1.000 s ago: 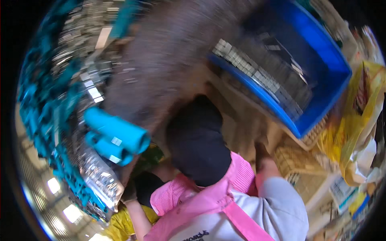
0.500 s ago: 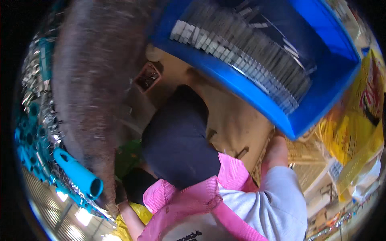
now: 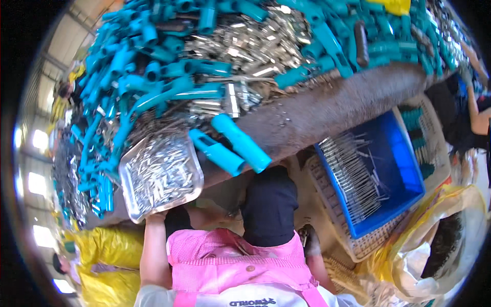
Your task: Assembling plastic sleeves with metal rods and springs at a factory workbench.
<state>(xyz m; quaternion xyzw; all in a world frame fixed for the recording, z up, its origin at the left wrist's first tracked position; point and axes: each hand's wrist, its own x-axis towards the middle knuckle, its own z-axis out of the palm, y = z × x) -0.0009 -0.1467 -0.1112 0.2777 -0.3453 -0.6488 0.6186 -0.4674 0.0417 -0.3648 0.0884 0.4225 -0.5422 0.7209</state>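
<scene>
My left hand (image 3: 157,217) is at the near rim of a shallow metal tray (image 3: 198,193) filled with small shiny metal pieces; its fingers are hidden by the tray. Low beside my right knee, my right hand (image 3: 310,240) looks dark and curled, and what it holds is too small and shaded to make out. Two teal tubular pieces with cut-out slots, one nearer (image 3: 217,153) and one beside it (image 3: 243,144), lie across the padded brown table edge (image 3: 317,115). To the right, a blue bin (image 3: 406,189) contains rows of thin metal strips.
Heaped teal tubes (image 3: 123,61) and silver metal parts (image 3: 250,43) cover the table. Beneath the blue bin sits a pale plastic crate (image 3: 332,204). An open yellow-and-white sack (image 3: 404,266) stands at right, yellow sacks (image 3: 110,250) at left. Another person's arm (image 3: 475,110) shows far right.
The view has swung from the blue bin toward the table, bringing the metal tray and heaped parts into sight. My left hand is now at the tray; my right is near my knee.
</scene>
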